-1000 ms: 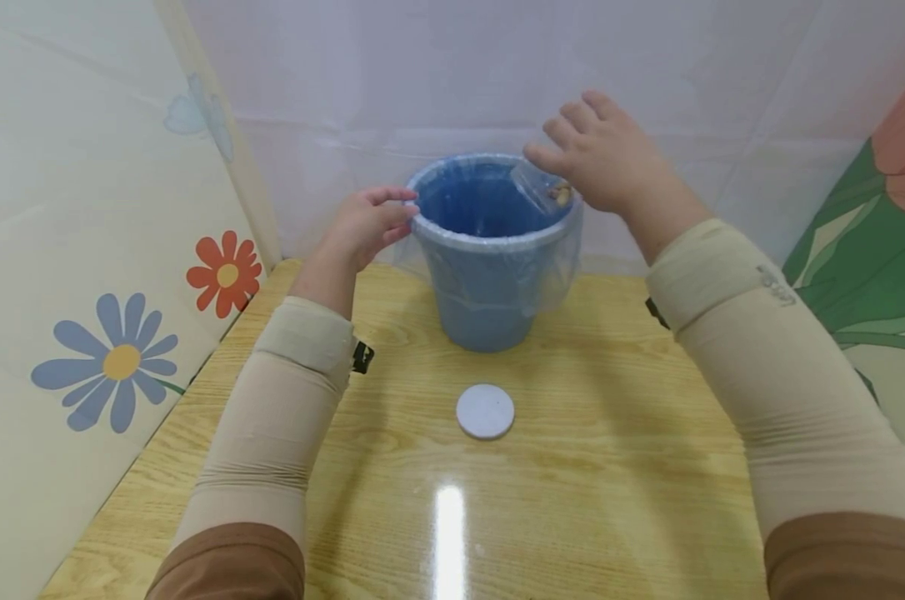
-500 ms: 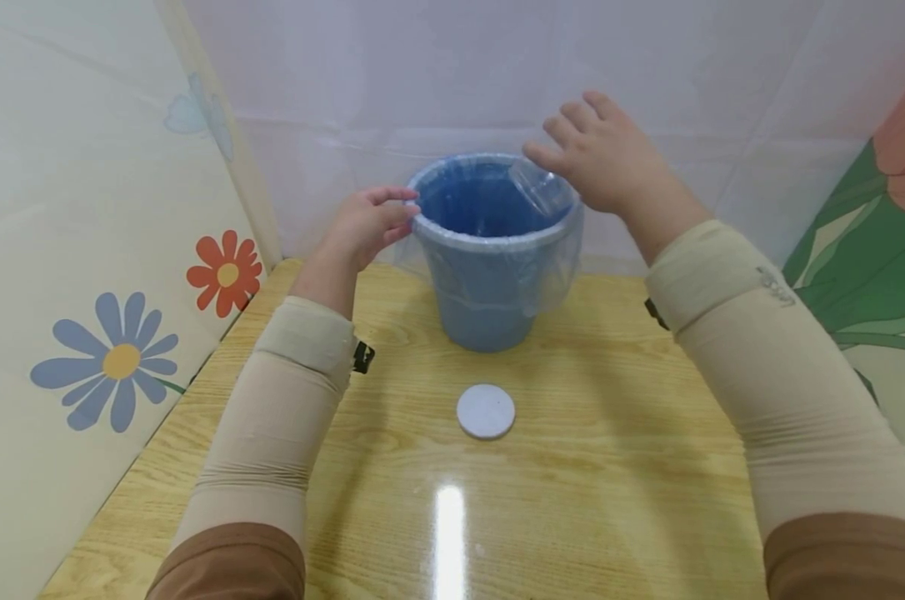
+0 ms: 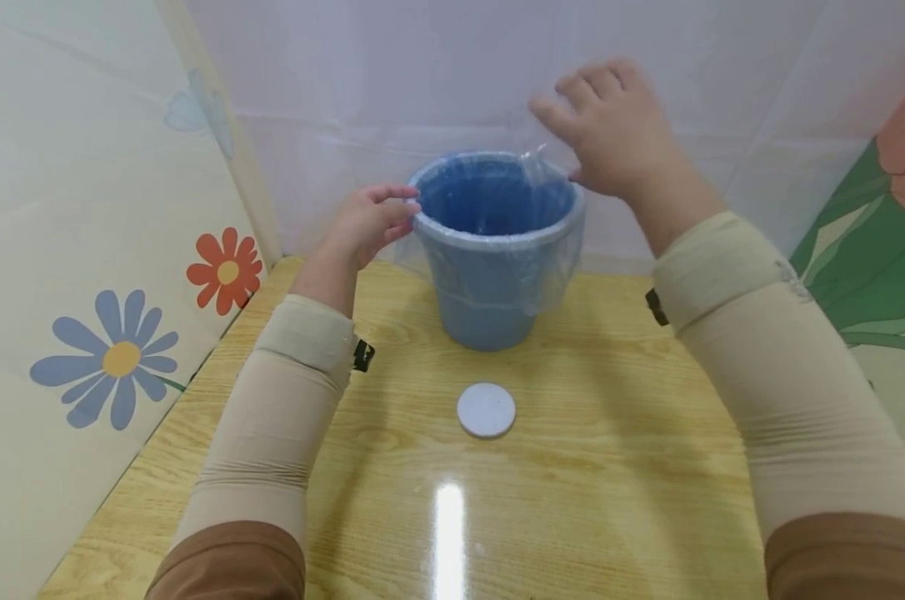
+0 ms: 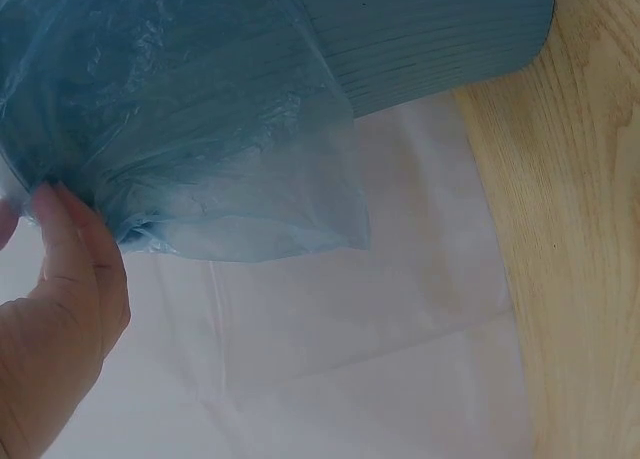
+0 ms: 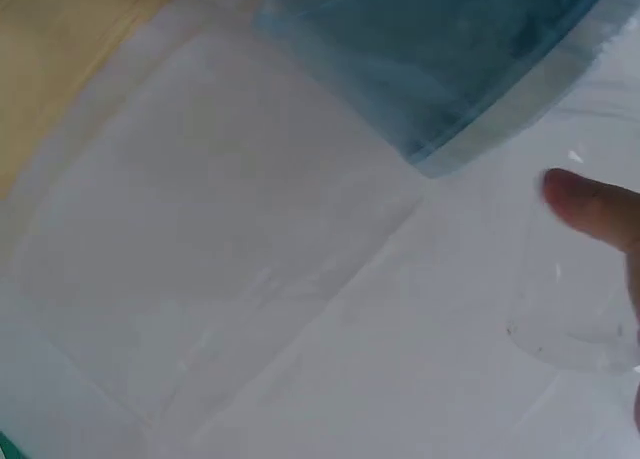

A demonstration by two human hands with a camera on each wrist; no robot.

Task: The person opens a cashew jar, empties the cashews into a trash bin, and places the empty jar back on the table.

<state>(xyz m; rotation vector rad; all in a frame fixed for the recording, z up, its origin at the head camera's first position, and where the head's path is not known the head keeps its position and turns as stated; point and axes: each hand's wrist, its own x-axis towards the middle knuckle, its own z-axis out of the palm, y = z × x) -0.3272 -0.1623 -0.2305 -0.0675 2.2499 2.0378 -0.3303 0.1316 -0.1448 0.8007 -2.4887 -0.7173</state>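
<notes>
A blue trash bin (image 3: 486, 292) stands on the wooden table, lined with a thin clear bag (image 3: 561, 267) folded out over its rim. At the bin's left side my left hand (image 3: 366, 225) pinches the rim and liner between thumb and fingers; the left wrist view shows the bag (image 4: 270, 179) hanging loose beside those fingers. Above the right side of the opening, my right hand (image 3: 613, 129) grips a clear plastic cup (image 3: 535, 167), blurred by motion. In the right wrist view the thumb lies across the see-through cup (image 5: 565, 319), with a few tiny specks near its end.
A white round disc (image 3: 486, 410) lies on the table (image 3: 572, 500) in front of the bin. A pale sheet (image 3: 392, 75) hangs close behind it. Flower-printed panels (image 3: 107, 208) flank the left and right.
Brown nut-like pieces in the cup one second ago are gone from it half a second ago. The right hand has since risen with the cup, which has swung upward. The left hand stays put.
</notes>
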